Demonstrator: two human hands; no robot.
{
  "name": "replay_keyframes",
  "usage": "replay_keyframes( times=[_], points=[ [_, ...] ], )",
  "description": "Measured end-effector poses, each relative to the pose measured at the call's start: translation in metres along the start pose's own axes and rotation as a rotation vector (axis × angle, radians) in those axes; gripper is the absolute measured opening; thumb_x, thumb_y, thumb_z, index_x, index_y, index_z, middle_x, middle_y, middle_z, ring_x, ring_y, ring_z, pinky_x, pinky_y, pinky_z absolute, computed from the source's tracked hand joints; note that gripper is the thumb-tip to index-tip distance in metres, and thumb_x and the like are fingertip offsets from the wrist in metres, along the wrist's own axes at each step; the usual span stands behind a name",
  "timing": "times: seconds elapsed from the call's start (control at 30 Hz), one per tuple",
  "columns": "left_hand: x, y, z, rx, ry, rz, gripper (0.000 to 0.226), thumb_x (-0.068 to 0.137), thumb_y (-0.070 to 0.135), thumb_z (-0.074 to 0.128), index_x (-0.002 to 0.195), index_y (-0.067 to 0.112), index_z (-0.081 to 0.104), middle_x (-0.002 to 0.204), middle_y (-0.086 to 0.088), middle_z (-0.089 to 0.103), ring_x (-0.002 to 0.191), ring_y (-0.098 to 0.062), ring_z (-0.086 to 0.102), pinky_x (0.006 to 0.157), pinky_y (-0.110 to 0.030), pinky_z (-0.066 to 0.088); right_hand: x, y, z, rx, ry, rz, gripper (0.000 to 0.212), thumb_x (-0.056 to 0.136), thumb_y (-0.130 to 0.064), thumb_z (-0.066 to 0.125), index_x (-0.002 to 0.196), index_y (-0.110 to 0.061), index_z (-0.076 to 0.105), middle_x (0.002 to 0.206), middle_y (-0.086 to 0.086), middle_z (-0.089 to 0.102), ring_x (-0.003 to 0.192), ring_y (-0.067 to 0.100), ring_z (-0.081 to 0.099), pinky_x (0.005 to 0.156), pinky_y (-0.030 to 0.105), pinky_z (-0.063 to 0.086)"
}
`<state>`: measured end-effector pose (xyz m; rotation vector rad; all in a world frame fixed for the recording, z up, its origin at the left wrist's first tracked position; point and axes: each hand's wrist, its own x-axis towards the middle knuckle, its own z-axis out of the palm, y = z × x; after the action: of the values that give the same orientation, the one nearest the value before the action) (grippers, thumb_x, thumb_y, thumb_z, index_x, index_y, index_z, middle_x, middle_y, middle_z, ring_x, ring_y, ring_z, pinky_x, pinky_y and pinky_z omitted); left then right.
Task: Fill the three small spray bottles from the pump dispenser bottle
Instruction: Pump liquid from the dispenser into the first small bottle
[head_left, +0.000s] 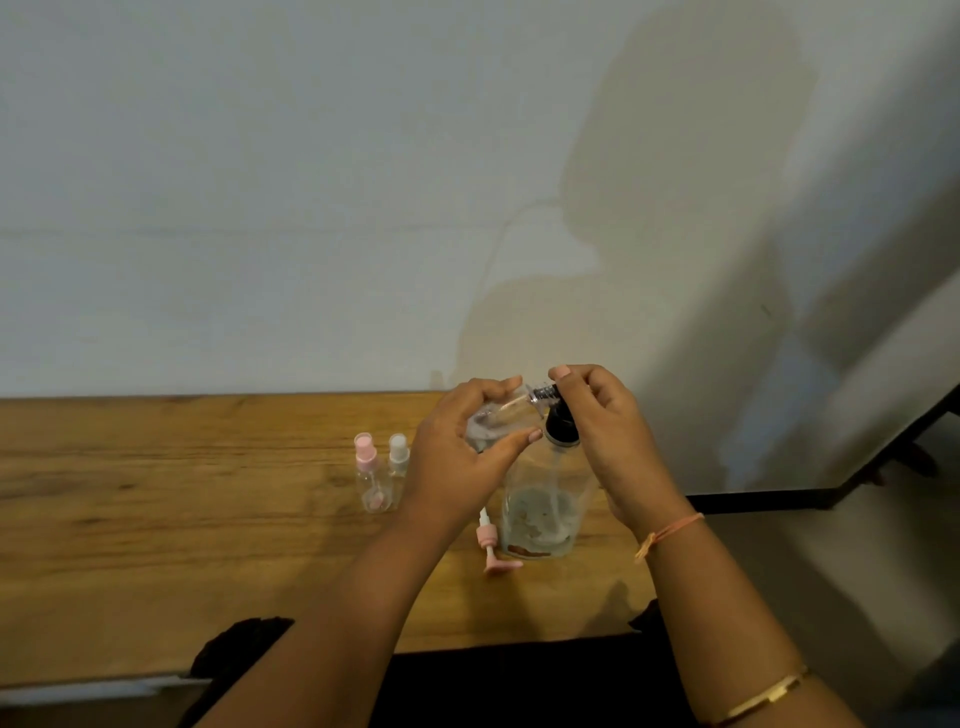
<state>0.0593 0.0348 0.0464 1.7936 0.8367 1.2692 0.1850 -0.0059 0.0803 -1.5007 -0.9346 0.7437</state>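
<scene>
Left hand (457, 460) grips a clear, uncapped spray bottle (506, 413) sideways; right hand (615, 441) apparently pinches the black head of the pump dispenser bottle (545, 512).

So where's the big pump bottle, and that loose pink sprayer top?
big pump bottle (543, 512): head view, on its clear body.
loose pink sprayer top (487, 536): head view, on its pink collar.

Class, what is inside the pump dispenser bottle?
Liquid lies only at the bottom of the pump dispenser bottle; the left hand, holding a small spray bottle, hides its shoulder.
</scene>
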Motion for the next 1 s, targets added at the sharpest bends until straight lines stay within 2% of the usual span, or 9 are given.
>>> replay_keyframes(
  times=[0.13, 0.23, 0.33, 0.43, 0.57, 0.67, 0.77, 0.87, 1.0],
  points=[
    [-0.0010, 0.0007, 0.0003, 0.009, 0.004, 0.002, 0.038, 0.070, 0.017, 0.081, 0.088, 0.038, 0.055, 0.104, 0.027, 0.060, 0.102, 0.015, 0.054, 0.079, 0.000, 0.040, 0.0000, 0.0009, -0.0005, 0.001, 0.013, 0.003, 0.024, 0.094, -0.034, 0.050, 0.098, -0.012, 0.060, 0.087, 0.006, 0.063, 0.075, 0.011, 0.056, 0.059, 0.015, 0.045],
    [-0.0011, 0.0040, 0.0013, -0.017, 0.015, 0.016, 0.037, 0.069, 0.016, 0.080, 0.087, 0.036, 0.055, 0.104, 0.026, 0.061, 0.104, 0.013, 0.055, 0.081, -0.001, 0.040, -0.0022, -0.0002, -0.0005, 0.049, 0.022, 0.017, 0.030, 0.092, -0.039, 0.051, 0.094, -0.012, 0.061, 0.087, 0.005, 0.062, 0.075, 0.010, 0.055, 0.057, 0.012, 0.045],
    [-0.0017, 0.0050, 0.0017, -0.032, 0.023, 0.031, 0.037, 0.069, 0.015, 0.081, 0.087, 0.035, 0.055, 0.105, 0.024, 0.062, 0.105, 0.012, 0.056, 0.083, -0.002, 0.040, -0.0042, -0.0015, 0.0002, 0.042, 0.029, 0.037, 0.036, 0.092, -0.043, 0.048, 0.095, -0.010, 0.062, 0.086, 0.007, 0.058, 0.073, 0.010, 0.053, 0.058, 0.017, 0.042],
    [-0.0019, 0.0041, 0.0016, -0.017, 0.022, 0.036, 0.037, 0.070, 0.017, 0.080, 0.089, 0.037, 0.055, 0.105, 0.025, 0.061, 0.106, 0.012, 0.055, 0.084, -0.003, 0.041, -0.0051, -0.0028, 0.0014, 0.015, 0.026, 0.046, 0.035, 0.094, -0.044, 0.044, 0.093, -0.013, 0.061, 0.085, 0.007, 0.056, 0.071, 0.010, 0.051, 0.056, 0.015, 0.042],
    [-0.0006, 0.0027, 0.0006, -0.026, 0.015, 0.034, 0.038, 0.070, 0.016, 0.079, 0.089, 0.038, 0.055, 0.106, 0.022, 0.062, 0.106, 0.011, 0.056, 0.084, -0.004, 0.042, -0.0043, -0.0028, 0.0033, 0.020, 0.017, 0.025, 0.033, 0.094, -0.042, 0.045, 0.089, -0.014, 0.061, 0.085, 0.008, 0.056, 0.075, 0.013, 0.051, 0.062, 0.022, 0.040],
    [0.0002, -0.0005, -0.0002, -0.015, 0.001, 0.004, 0.037, 0.070, 0.017, 0.080, 0.088, 0.038, 0.055, 0.105, 0.023, 0.063, 0.106, 0.011, 0.056, 0.083, -0.003, 0.041, -0.0029, -0.0006, 0.0029, 0.006, -0.007, 0.000, 0.035, 0.095, -0.038, 0.045, 0.088, -0.008, 0.061, 0.084, 0.017, 0.058, 0.075, 0.016, 0.051, 0.062, 0.024, 0.041],
    [-0.0008, -0.0019, -0.0004, -0.007, -0.018, -0.025, 0.036, 0.070, 0.017, 0.080, 0.087, 0.038, 0.055, 0.103, 0.028, 0.061, 0.103, 0.014, 0.055, 0.081, -0.002, 0.042, 0.0014, 0.0005, 0.0007, -0.024, -0.022, -0.008, 0.035, 0.096, -0.031, 0.046, 0.091, 0.000, 0.059, 0.095, 0.027, 0.061, 0.077, 0.018, 0.052, 0.061, 0.024, 0.042],
    [-0.0007, -0.0015, 0.0001, -0.027, -0.009, -0.016, 0.038, 0.070, 0.014, 0.080, 0.086, 0.037, 0.055, 0.103, 0.028, 0.060, 0.102, 0.015, 0.055, 0.080, -0.003, 0.042, 0.0021, 0.0002, 0.0011, 0.000, -0.011, -0.013, 0.031, 0.096, -0.028, 0.047, 0.090, -0.001, 0.061, 0.086, 0.019, 0.061, 0.078, 0.018, 0.053, 0.061, 0.023, 0.043],
    [-0.0019, 0.0030, 0.0023, -0.051, 0.006, 0.015, 0.036, 0.069, 0.012, 0.080, 0.086, 0.032, 0.055, 0.105, 0.024, 0.061, 0.103, 0.014, 0.056, 0.080, -0.003, 0.042, -0.0020, 0.0011, -0.0008, 0.079, -0.004, 0.005, 0.034, 0.093, -0.037, 0.050, 0.086, -0.005, 0.062, 0.081, 0.009, 0.059, 0.074, 0.014, 0.053, 0.061, 0.020, 0.043]
  ],
)
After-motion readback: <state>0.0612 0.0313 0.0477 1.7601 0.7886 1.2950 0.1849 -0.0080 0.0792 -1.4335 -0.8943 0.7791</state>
